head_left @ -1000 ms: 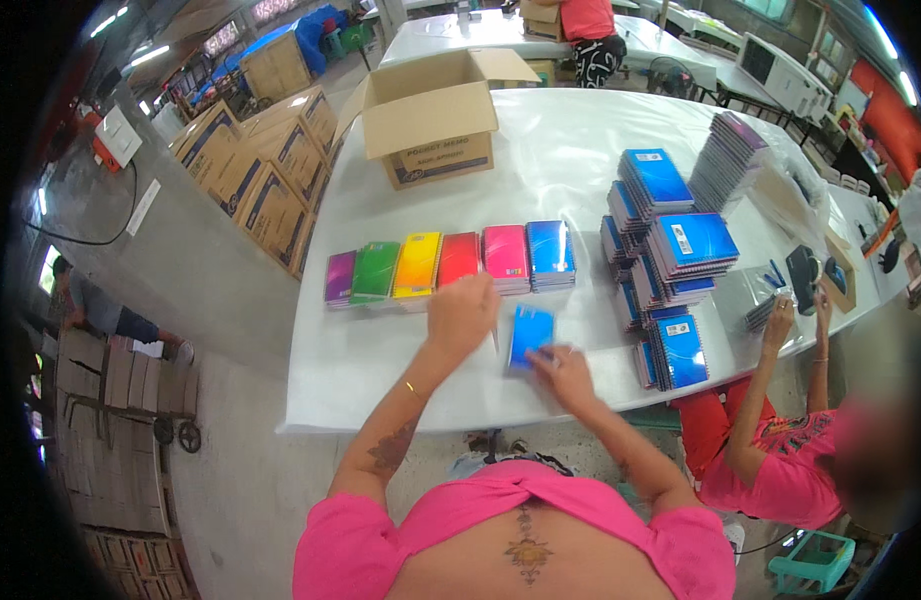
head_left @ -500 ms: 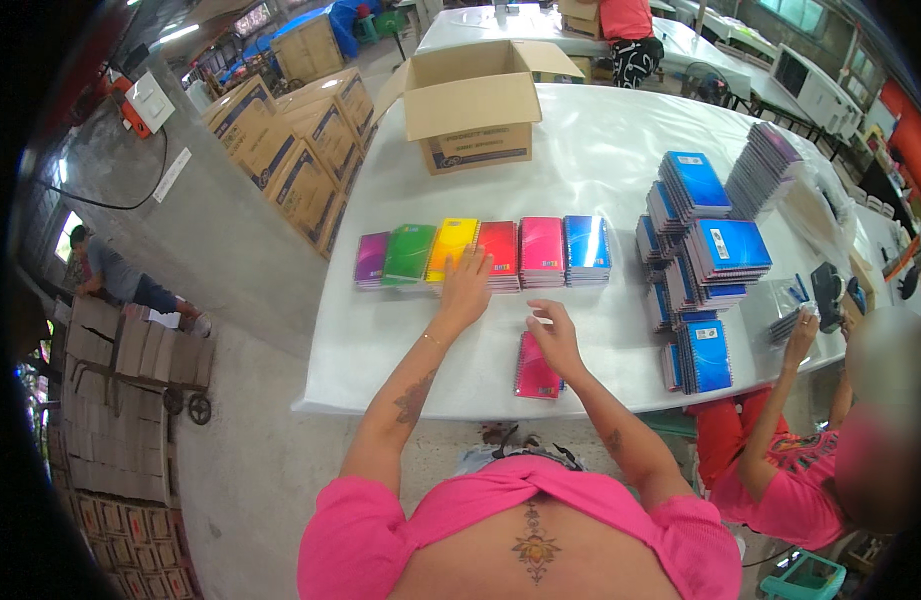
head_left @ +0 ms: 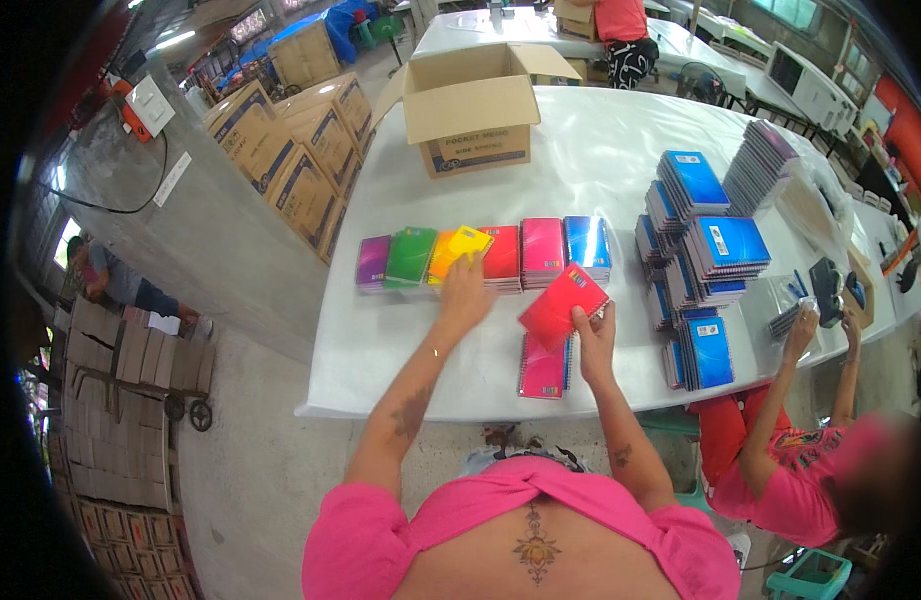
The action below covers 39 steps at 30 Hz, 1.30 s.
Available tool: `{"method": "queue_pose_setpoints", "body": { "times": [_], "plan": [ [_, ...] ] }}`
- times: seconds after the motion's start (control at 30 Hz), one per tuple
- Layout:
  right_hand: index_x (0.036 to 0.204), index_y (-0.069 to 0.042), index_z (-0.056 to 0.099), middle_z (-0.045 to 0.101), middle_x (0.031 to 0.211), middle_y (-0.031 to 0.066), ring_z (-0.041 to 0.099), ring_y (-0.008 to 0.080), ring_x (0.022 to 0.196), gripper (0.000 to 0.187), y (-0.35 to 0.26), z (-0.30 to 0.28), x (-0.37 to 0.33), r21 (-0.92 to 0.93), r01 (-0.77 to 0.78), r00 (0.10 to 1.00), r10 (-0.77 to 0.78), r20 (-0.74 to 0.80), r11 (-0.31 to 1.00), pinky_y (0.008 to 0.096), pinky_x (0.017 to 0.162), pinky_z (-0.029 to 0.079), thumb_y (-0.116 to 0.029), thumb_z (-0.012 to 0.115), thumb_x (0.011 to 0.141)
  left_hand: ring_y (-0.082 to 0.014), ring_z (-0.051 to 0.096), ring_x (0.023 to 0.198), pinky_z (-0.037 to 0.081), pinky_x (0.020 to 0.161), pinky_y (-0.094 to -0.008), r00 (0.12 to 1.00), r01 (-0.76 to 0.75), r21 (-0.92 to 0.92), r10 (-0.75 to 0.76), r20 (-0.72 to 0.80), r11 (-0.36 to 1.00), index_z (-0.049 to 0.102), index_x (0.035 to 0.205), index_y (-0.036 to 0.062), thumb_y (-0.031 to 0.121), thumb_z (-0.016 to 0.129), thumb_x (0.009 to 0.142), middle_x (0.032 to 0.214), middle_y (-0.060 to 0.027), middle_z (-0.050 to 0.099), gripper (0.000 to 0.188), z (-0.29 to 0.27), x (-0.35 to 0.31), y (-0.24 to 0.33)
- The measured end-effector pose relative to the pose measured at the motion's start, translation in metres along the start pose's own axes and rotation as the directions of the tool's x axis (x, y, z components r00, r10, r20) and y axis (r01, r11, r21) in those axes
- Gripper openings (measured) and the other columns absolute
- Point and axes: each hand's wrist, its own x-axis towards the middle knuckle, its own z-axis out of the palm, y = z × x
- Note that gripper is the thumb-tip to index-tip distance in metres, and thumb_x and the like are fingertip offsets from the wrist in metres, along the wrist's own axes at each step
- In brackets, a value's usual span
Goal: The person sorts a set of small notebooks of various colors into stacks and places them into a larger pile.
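Observation:
A row of spiral notebook stacks lies across the table: purple [head_left: 372, 262], green [head_left: 410, 255], yellow, red [head_left: 502, 252], pink [head_left: 542, 250] and blue [head_left: 586, 245]. My left hand [head_left: 466, 297] has its fingers closed on the near edge of a yellow notebook [head_left: 471, 241], tilted above the yellow stack [head_left: 439, 262]. In my right hand [head_left: 595, 343] is a red notebook [head_left: 562, 303], gripped at its right edge and held at an angle. Below it a small pile with a pink notebook [head_left: 542, 372] on top rests near the front edge, partly covered by the red one.
Tall stacks of blue notebooks [head_left: 725, 245] stand to the right. An open cardboard box [head_left: 477, 150] sits at the far side of the white table [head_left: 360, 365]. A co-worker's hands [head_left: 802, 335] work at the right end. Closed cartons [head_left: 305, 180] are piled left of the table.
My right hand has picked up a red notebook and raised it over the small pile. My left hand has lifted the edge of a yellow notebook, which has turned and shifted right.

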Motion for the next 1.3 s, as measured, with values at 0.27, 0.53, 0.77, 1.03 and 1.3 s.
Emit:
{"method": "queue_pose_setpoints", "body": {
  "times": [0.27, 0.53, 0.77, 1.03, 1.3],
  "plan": [
    [0.134, -0.001, 0.050, 0.059, 0.099, 0.0201, 0.062, 0.0390, 0.092, 0.066, 0.063, -0.062, -0.022, -0.910, 0.074, 0.995, -0.090, 0.040, 0.409, 0.0442, 0.083, 0.051, -0.028, 0.077, 0.080, -0.0368, 0.066, 0.101, 0.053, 0.089, -0.0439, 0.994, -0.112, -0.428, 0.110, -0.029, 0.897, 0.061, 0.121, 0.0006, 0.002, 0.058, 0.085, 0.106, -0.0170, 0.068, 0.036, -0.035, 0.012, 0.029],
    [0.123, 0.001, 0.062, 0.067, 0.094, 0.0216, 0.065, 0.0358, 0.088, 0.041, 0.053, -0.077, -0.006, -0.439, -0.380, 0.913, 0.405, -0.038, 0.814, 0.0429, 0.083, 0.051, -0.030, 0.055, 0.097, -0.0279, 0.037, 0.143, 0.029, 0.115, -0.0566, 0.655, -0.643, -0.142, 0.637, 0.406, 0.752, 0.048, 0.141, 0.0161, 0.014, 0.045, 0.095, 0.149, -0.0107, 0.045, 0.046, 0.026, -0.092, 0.036],
    [0.134, -0.004, 0.056, 0.055, 0.118, 0.0159, 0.062, 0.0258, 0.097, 0.047, 0.065, -0.074, -0.017, -0.863, 0.044, 0.959, -0.263, -0.104, 0.503, 0.0394, 0.084, 0.051, -0.022, 0.066, 0.092, -0.0395, 0.044, 0.131, 0.030, 0.112, -0.0505, 0.918, 0.387, 0.110, -0.372, -0.135, 0.916, 0.050, 0.139, 0.0051, 0.031, 0.054, 0.097, 0.135, -0.0227, 0.054, 0.050, 0.002, -0.010, -0.058],
    [0.131, -0.006, 0.057, 0.051, 0.125, 0.0122, 0.060, 0.0215, 0.102, 0.039, 0.017, -0.004, -0.020, -0.621, 0.096, 0.994, -0.045, 0.096, 0.778, 0.0320, 0.080, 0.053, -0.013, 0.064, 0.093, -0.0396, 0.063, 0.104, 0.049, 0.088, -0.0509, 0.722, 0.669, 0.082, -0.673, 0.161, 0.738, 0.064, 0.110, -0.0024, 0.034, 0.074, 0.081, 0.109, -0.0233, 0.067, 0.048, -0.033, 0.021, -0.172],
    [0.141, -0.005, 0.047, 0.056, 0.125, 0.0115, 0.058, 0.0179, 0.107, 0.051, -0.003, -0.003, -0.018, -0.119, -0.271, 0.961, 0.261, -0.089, 0.955, 0.0298, 0.089, 0.049, -0.021, 0.065, 0.096, -0.0227, 0.060, 0.087, 0.049, 0.081, -0.0368, 0.920, 0.360, -0.592, -0.379, 0.098, 0.721, 0.061, 0.104, 0.0000, 0.019, 0.078, 0.080, 0.094, -0.0098, 0.061, 0.035, -0.060, 0.017, -0.036]
  ]
}}
